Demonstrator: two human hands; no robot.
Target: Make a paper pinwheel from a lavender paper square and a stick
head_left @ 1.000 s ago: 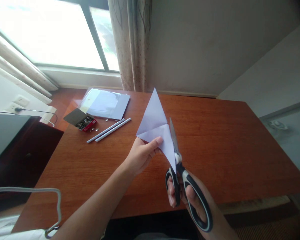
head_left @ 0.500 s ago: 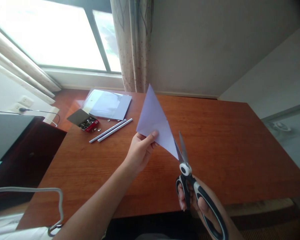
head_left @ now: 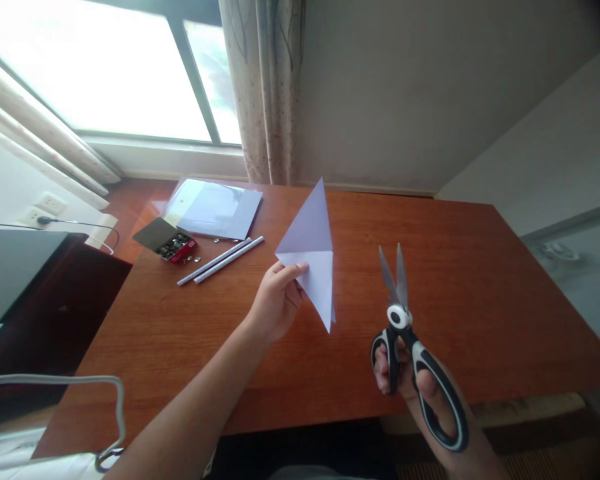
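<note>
Pinched at its left corner, a folded sheet of pale lilac paper (head_left: 311, 233) is held up over the table by my left hand (head_left: 279, 300), thumb on top. A crease runs across the paper, and its lower point hangs down with a second layer showing behind. To the right, my right hand (head_left: 410, 373) grips scissors (head_left: 399, 317) with black and grey handles, fingers through the loops. The scissor blades are apart, point away from me and do not touch the paper.
On the wooden table (head_left: 460, 280), two white paper rolls (head_left: 225, 261) lie at the left. Behind them are an open red box (head_left: 177, 248) of metal thumbtacks, a few loose ones, and a clear packet of paper sheets (head_left: 220, 208). A window and curtain (head_left: 267, 93) stand beyond.
The scissors have moved right, away from the paper's edge. My left hand has turned the paper, so its lower point hangs more straight down and the crease shows.
</note>
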